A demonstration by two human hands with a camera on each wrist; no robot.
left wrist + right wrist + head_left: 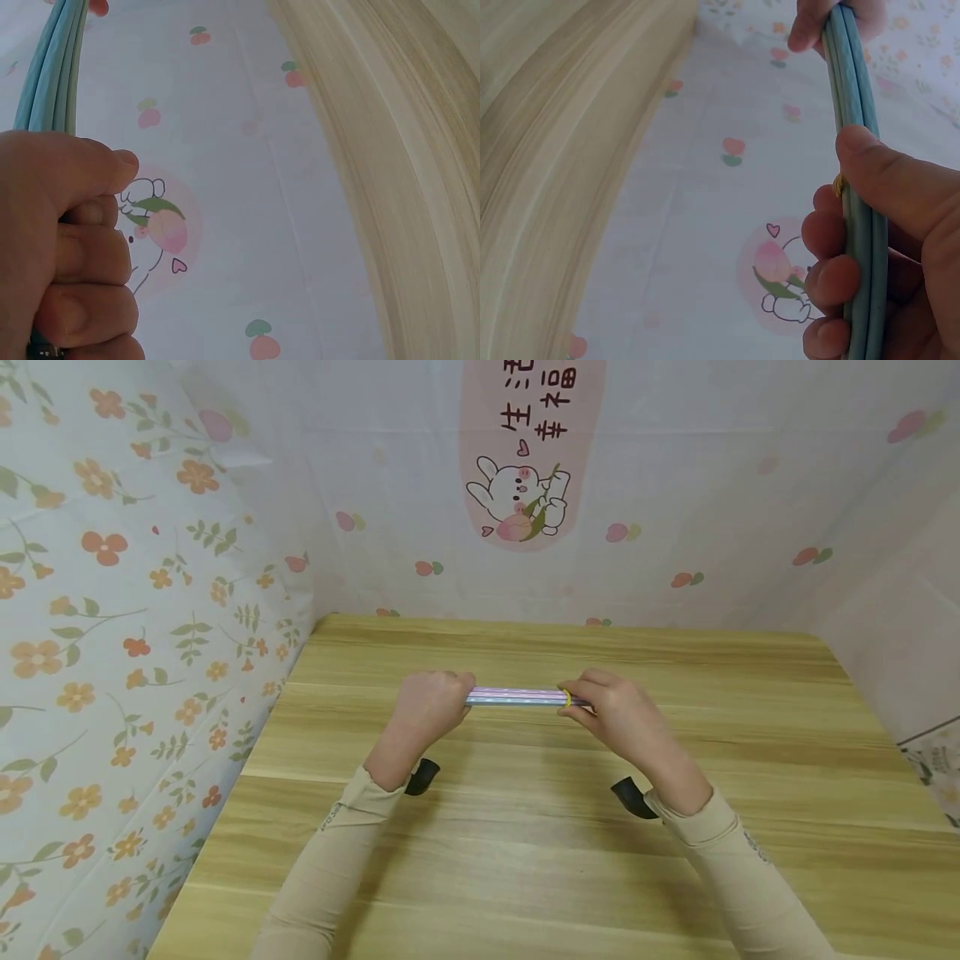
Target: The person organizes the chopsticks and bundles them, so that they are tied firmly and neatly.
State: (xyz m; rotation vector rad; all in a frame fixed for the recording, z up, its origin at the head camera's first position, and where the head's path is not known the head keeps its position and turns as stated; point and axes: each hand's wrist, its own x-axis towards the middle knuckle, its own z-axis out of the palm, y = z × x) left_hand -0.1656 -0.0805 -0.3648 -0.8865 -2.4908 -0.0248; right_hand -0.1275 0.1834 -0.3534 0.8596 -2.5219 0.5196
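Head view shows me both hands raised a little above the worktop (525,860), holding a bundle of thin rods (516,697) level between them. My left hand (427,706) has its grip wrapped in a full fist around the bundle's left end; the left wrist view confirms the fingers (82,255) curled tight, with the pale blue rods (49,67) rising out of the top of the fist. My right hand (618,714) holds the other end, thumb (900,187) pressed along one side and fingertips (832,277) on the other. A yellow band (567,698) sits on the bundle just at the edge of that right grip, and it peeps out beside the thumb (838,184) in the right wrist view.

I cannot tell how many rods there are; they lie close together.

To handle this well, I judge I should keep the left fist firm so the rods stay even, and work the band with the right fingertips only, without twisting the bundle. Loosening either grip risks the rods fanning out and dropping to the worktop below both hands.
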